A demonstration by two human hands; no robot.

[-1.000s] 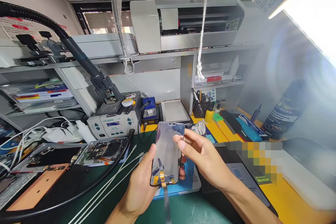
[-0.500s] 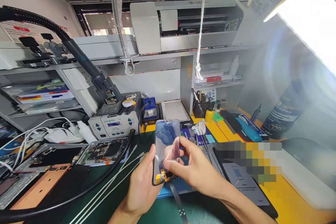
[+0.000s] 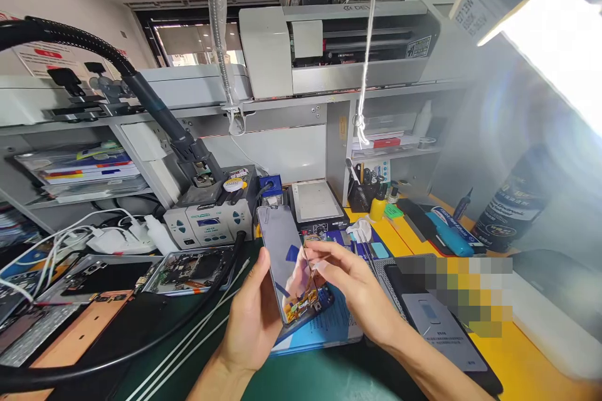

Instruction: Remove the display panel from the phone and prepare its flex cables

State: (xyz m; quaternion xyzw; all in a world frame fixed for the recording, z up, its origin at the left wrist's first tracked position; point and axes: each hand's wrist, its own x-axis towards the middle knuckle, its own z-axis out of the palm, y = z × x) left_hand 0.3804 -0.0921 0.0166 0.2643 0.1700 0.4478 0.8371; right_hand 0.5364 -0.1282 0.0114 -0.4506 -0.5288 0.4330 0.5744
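My left hand [image 3: 251,313] is closed on the left edge of a phone screen [image 3: 277,250], thumb along its side. The dark, glossy panel is tilted and throws reflections. Gold flex cables and small parts [image 3: 303,306] show at its lower end, beside a dark phone body [image 3: 324,297] partly hidden underneath. My right hand [image 3: 350,282] is at the panel's right edge, with thumb and fingertips pinched close together there; the exact contact is partly hidden. Below both hands lies a light-blue sheet or packet [image 3: 320,333] on the green mat [image 3: 329,376].
A grey soldering station [image 3: 207,222] stands behind to the left, its black hose [image 3: 197,310] crossing the mat. Opened devices [image 3: 188,269] lie on the left. Tweezers [image 3: 371,257], a black pen holder [image 3: 362,193] and a yellow bottle [image 3: 377,203] are to the right. A bright lamp [image 3: 555,31] hangs upper right.
The phone screen has tilted, its top leaning left, exposing more of the parts below. My right hand has shifted off its face to the right edge. The hanging grey strip no longer shows.
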